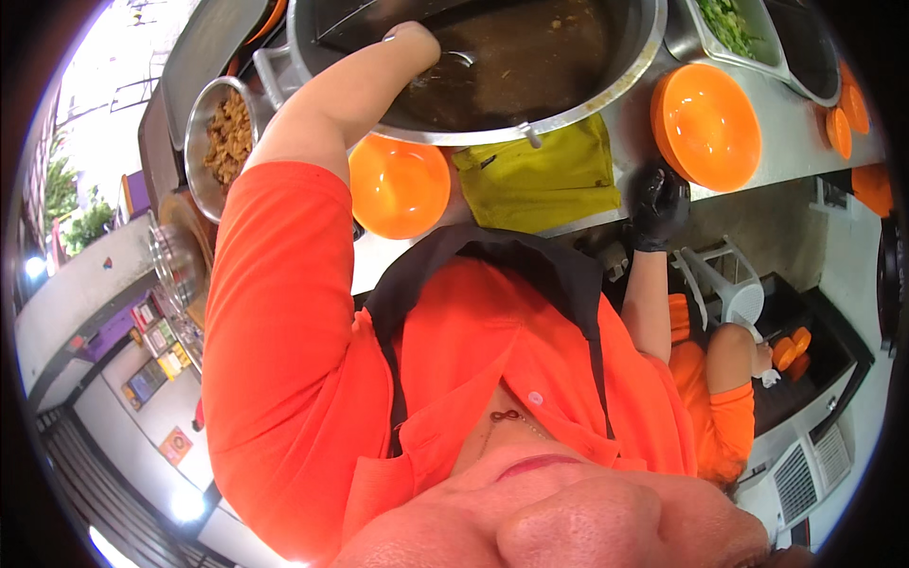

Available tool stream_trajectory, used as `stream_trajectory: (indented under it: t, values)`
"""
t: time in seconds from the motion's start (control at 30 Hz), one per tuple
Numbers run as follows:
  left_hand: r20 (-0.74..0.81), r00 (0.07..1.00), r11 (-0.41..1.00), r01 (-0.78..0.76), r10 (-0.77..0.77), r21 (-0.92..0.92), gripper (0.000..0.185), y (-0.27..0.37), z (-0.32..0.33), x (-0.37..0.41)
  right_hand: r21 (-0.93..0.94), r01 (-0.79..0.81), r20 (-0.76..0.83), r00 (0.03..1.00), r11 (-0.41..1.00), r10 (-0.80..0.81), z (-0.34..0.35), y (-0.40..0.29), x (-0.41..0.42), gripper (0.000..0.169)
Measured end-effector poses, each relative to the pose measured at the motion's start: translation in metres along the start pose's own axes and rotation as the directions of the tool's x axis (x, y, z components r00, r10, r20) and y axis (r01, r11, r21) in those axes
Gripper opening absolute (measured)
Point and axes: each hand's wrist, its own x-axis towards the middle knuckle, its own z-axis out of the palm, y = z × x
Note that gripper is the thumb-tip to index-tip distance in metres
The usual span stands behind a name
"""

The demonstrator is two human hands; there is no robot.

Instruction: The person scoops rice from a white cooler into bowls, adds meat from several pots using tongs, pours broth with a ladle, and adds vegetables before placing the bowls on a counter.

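Observation:
My left hand reaches over a large metal pot of dark brown broth. It appears closed on a metal ladle, whose rim glints at the surface; the dark liquid hides most of it. Black-gloved, my right hand is at the counter's front edge, right against a stack of orange bowls. Whether its fingers hold the lowest bowl cannot be made out. Between my hands, a folded yellow-green cloth lies by the pot. Left of the cloth is another orange bowl.
A metal bowl of browned food pieces stands left of the pot. A metal container of chopped greens and more orange bowls are at the right. Behind on the right, a person in orange is near a white plastic stool.

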Motion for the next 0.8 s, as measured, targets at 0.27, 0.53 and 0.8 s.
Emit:
stream_trajectory:
  t: [0.27,0.53,0.8]
  values:
    - [-0.077,0.986,0.982,-0.158,0.151,-0.101,0.023,0.027,-0.018,0.011,0.044,0.026,-0.004,1.0,0.999,-0.026,-0.003,0.003,0.002,0.013]
    - [-0.083,0.992,0.994,-0.102,0.099,-0.037,0.026,-0.008,-0.005,-0.021,0.066,0.057,0.012,0.998,0.996,-0.058,0.002,0.006,0.002,0.013]
    - [0.033,0.999,0.99,-0.038,0.034,0.138,0.02,-0.039,0.008,-0.066,0.068,0.099,-0.038,0.995,0.993,-0.097,0.001,0.0,0.007,0.011]
